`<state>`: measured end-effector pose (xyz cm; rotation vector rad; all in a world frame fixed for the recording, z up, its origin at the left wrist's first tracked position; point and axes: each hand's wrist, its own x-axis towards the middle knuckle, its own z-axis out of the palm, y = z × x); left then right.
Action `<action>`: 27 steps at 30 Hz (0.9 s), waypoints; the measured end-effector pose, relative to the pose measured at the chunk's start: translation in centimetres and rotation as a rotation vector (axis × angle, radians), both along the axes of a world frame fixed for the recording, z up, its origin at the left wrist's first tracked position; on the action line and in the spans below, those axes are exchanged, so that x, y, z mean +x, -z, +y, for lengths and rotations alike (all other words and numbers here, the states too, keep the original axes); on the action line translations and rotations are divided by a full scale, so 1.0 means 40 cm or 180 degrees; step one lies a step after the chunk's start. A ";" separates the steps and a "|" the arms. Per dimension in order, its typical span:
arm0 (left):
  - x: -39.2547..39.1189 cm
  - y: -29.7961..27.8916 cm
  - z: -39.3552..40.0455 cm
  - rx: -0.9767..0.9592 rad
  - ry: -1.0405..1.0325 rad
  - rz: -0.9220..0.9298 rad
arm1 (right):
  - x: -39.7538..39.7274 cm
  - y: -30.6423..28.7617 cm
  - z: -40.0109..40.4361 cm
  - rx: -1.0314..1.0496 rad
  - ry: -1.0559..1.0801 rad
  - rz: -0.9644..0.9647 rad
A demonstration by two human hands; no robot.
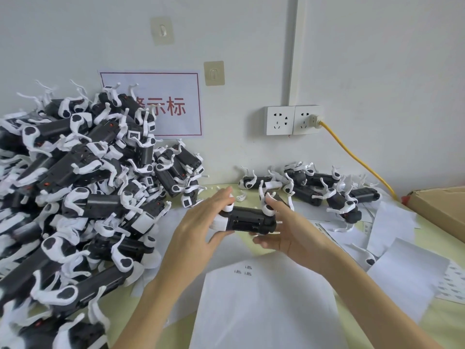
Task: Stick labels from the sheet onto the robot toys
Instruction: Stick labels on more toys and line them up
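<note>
A black-and-white robot toy (pixel 247 221) is held belly-up above the table between both hands. My left hand (pixel 201 224) grips its white head end, fingers over the top and thumb beneath. My right hand (pixel 281 229) holds the tail end from the right, fingers under the body and a fingertip at a white leg joint. Below the hands lies the label sheet (pixel 264 298), mostly bare white backing with three small labels (pixel 243 270) near its top.
A large heap of robot toys (pixel 75 185) fills the left side. A smaller group of toys (pixel 314 190) lies by the wall at right. Loose backing sheets (pixel 392 235) cover the right, beside a cardboard box (pixel 442 210). A yellow cable (pixel 357 157) runs from the wall socket.
</note>
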<state>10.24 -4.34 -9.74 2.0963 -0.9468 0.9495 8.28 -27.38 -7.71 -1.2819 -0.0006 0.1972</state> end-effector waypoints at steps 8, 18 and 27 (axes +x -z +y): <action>-0.014 0.005 -0.019 -0.1560 0.0715 0.2752 | 0.000 0.012 0.012 0.0415 0.0177 -0.0611; -0.003 0.016 -0.039 -0.2686 0.0839 0.3112 | -0.008 0.075 0.085 0.0020 0.0555 -0.1053; -0.009 0.007 -0.022 -0.2667 0.0204 0.2193 | -0.011 0.057 0.041 -0.2674 -0.0077 -0.1126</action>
